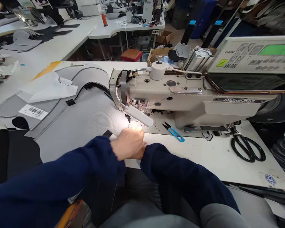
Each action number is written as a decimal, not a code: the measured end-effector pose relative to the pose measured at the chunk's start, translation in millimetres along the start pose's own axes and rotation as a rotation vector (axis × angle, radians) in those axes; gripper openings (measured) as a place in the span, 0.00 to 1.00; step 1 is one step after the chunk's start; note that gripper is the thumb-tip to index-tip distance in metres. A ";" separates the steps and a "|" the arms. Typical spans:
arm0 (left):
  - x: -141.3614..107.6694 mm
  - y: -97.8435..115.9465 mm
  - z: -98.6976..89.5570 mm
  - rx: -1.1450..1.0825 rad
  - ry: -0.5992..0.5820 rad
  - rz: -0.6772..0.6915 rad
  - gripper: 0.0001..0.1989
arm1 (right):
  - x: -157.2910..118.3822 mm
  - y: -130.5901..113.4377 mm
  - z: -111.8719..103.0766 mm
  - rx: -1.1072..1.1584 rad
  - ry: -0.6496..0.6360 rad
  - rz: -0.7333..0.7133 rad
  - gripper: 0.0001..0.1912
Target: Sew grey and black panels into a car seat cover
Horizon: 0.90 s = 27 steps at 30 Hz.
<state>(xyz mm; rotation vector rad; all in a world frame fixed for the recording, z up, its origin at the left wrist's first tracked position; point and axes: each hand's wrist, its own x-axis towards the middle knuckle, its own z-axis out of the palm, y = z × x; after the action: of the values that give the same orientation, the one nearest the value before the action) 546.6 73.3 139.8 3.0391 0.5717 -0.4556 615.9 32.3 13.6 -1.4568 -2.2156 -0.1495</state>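
My left hand (pixel 127 143) is closed, its fingers curled under the bright lamp at the sewing machine's (pixel 156 91) needle area. It sits at the right edge of a large grey mesh fabric piece (pixel 83 123) with dark seams and small black tabs. What the fingers pinch is hidden by the hand. My right hand (pixel 140 152) lies close against the left one, mostly covered by it, so its fingers do not show. Just right of the hands, blue thread snips (pixel 174 131) rest on the machine bed.
Black-handled scissors (pixel 248 148) lie at the right of the white table (pixel 204 158). A phone (pixel 242 84) rests on the machine below the control panel (pixel 254 55). A barcode label (pixel 33 111) is on the fabric at left. Behind stand a red stool (pixel 131 54) and another worktable (pixel 114 30).
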 end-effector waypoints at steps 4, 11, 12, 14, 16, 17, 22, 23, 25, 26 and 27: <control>34.8 -16.2 17.7 0.039 0.000 -0.176 0.15 | -4.4 -0.2 -2.1 -0.003 -0.047 -0.095 0.14; 33.7 -43.5 15.3 0.039 -0.031 -0.190 0.18 | -4.5 0.3 -11.2 -0.028 -0.245 0.083 0.37; 35.1 -46.7 13.5 0.025 -0.039 -0.190 0.19 | -3.3 1.7 -10.4 -0.033 -0.219 0.099 0.38; 38.8 -56.0 11.6 -0.036 -0.046 -0.173 0.20 | 0.0 6.4 -8.1 -0.064 -0.146 0.122 0.32; 42.0 -67.8 12.2 -0.124 -0.034 -0.146 0.21 | 3.4 14.5 -7.0 -0.093 -0.107 0.093 0.19; 43.1 -73.3 13.2 -0.163 -0.026 -0.139 0.21 | 4.7 20.0 -7.6 -0.102 -0.108 0.058 0.14; 41.6 -84.4 19.3 -0.191 -0.006 -0.123 0.22 | 2.8 52.8 -20.5 -0.004 -0.209 -0.133 0.10; 40.5 -82.7 20.5 -0.169 -0.013 -0.115 0.23 | 1.4 57.8 -23.2 0.025 -0.219 -0.156 0.10; 38.1 -76.5 22.8 -0.101 -0.041 -0.099 0.21 | -1.2 63.7 -26.7 0.054 -0.215 -0.193 0.11; 37.1 -72.6 24.0 -0.063 -0.057 -0.095 0.20 | -2.0 64.6 -27.6 0.050 -0.204 -0.200 0.11; 36.3 -68.6 25.1 -0.030 -0.075 -0.091 0.18 | -2.5 64.3 -28.1 0.040 -0.190 -0.198 0.11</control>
<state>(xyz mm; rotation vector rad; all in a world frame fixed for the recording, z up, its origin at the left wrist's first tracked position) 547.4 148.4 108.0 2.9625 0.7076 -0.5565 683.1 48.0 26.3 -1.2746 -2.5009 -0.0324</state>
